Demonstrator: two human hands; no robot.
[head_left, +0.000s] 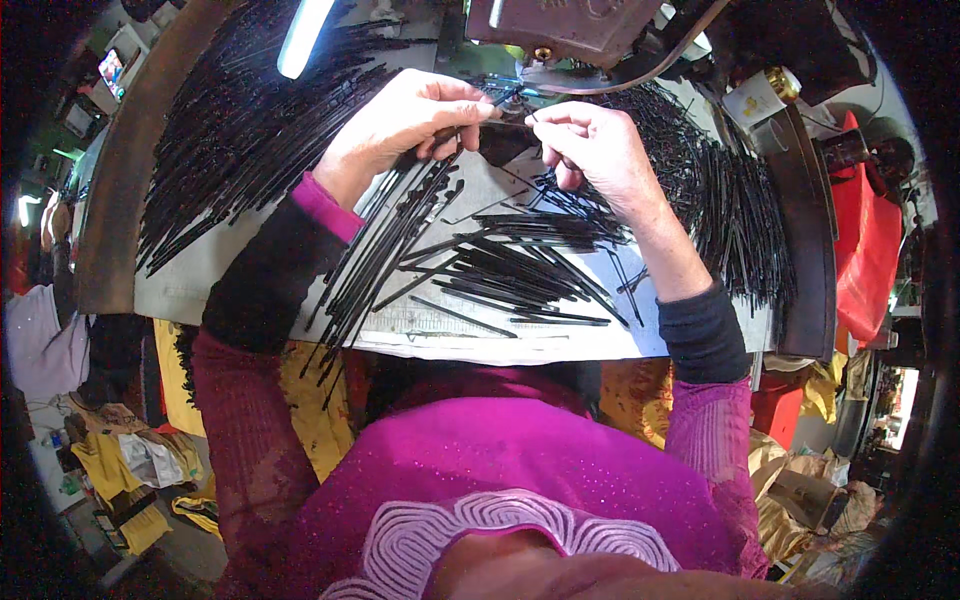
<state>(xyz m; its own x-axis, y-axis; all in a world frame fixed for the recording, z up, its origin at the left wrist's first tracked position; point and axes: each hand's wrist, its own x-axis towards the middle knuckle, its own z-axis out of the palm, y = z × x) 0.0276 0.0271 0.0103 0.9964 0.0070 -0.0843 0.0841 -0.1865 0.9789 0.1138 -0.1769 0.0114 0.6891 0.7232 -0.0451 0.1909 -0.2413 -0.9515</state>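
Note:
Both my hands are raised over the worktable, close together under the machine head (560, 35). My left hand (405, 120) is closed in a pinch on a thin black rod, its tip pointing toward the machine. My right hand (598, 145) also pinches at what looks like the end of a thin black rod; its curled fingers hide most of it. Below my left hand a loose bunch of black rods (385, 250) slants toward the table's front edge, some sticking out past it. A smaller heap of black rods (515, 280) lies between my forearms.
Large piles of black rods cover the table's left (240, 120) and right (740, 215) sides. Curved brown boards (112, 190) wall the table's ends. A bright tube lamp (305, 40) hangs above. At right are a white can (755, 97) and a red bag (865, 255).

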